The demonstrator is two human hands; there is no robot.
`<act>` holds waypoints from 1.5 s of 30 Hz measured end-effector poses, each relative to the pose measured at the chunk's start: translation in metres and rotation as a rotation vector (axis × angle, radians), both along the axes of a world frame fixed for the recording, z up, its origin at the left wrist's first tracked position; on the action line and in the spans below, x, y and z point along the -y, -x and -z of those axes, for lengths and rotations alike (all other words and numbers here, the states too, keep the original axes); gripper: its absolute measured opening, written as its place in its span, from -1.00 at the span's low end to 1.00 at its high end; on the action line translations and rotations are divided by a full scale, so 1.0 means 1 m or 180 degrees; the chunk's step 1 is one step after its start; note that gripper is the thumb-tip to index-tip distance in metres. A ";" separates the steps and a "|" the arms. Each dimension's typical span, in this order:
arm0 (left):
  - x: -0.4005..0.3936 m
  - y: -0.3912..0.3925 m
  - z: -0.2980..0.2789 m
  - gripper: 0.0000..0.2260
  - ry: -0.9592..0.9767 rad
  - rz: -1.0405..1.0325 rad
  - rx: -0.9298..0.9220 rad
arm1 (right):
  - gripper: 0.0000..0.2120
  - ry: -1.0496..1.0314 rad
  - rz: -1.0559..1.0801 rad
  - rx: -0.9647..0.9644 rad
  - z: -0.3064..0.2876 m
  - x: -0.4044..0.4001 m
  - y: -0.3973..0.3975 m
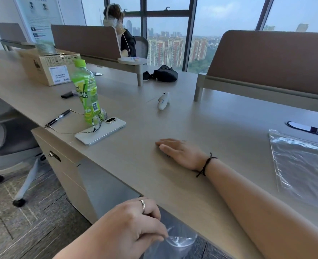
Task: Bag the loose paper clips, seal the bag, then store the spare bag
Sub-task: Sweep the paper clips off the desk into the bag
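My left hand (135,225) is below the desk's front edge, its fingers curled round the mouth of a clear plastic bag (175,242) that hangs beneath the edge. My right hand (178,152) lies palm down on the desk (220,128) with fingers straight, covering something small and dark; a bit of a paper clip (168,156) shows under its edge. A second clear bag (302,165) lies flat on the desk at the far right.
A phone (107,130) with glasses (96,122) on it, a green tea bottle (86,92), a pen (58,117) and a white device (163,100) lie to the left and behind. A cardboard box (48,66) and desk dividers (274,60) stand farther back. A drawer unit (64,165) sits below left.
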State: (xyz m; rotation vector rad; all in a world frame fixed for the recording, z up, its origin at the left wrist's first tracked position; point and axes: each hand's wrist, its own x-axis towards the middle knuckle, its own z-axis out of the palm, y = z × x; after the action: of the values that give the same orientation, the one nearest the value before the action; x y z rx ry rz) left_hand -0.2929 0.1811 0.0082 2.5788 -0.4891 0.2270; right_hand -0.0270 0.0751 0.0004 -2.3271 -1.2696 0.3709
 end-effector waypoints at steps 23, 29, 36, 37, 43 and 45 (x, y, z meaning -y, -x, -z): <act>0.023 0.015 -0.001 -0.90 -0.0018 -0.0118 -0.0081 | -0.72 -0.0799 -0.0477 0.0506 0.006 0.090 0.096; 0.027 0.016 0.000 -0.89 -0.0134 -0.0175 -0.0115 | -0.77 -0.1397 0.0480 -0.0361 -0.003 0.096 0.100; 0.023 0.017 0.003 -0.91 -0.0195 -0.0238 -0.0076 | -0.73 -0.2666 0.1656 -0.1548 -0.008 0.118 0.103; 0.023 0.017 0.004 -0.91 -0.0178 -0.0258 -0.0072 | -0.73 -0.2414 0.1788 -0.1280 -0.006 0.122 0.104; 0.024 0.016 0.007 -0.92 -0.0145 -0.0235 -0.0067 | -0.69 -0.2478 0.1899 -0.1563 -0.003 0.125 0.120; 0.026 0.015 0.008 -0.92 -0.0140 -0.0216 -0.0053 | -0.66 -0.2702 0.1833 -0.1922 -0.005 0.122 0.129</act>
State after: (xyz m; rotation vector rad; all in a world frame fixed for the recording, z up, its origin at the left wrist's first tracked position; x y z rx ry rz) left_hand -0.3080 0.1555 0.0005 2.6407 -0.4054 0.2204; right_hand -0.1559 -0.0473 0.0049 -1.5505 -0.3148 0.2348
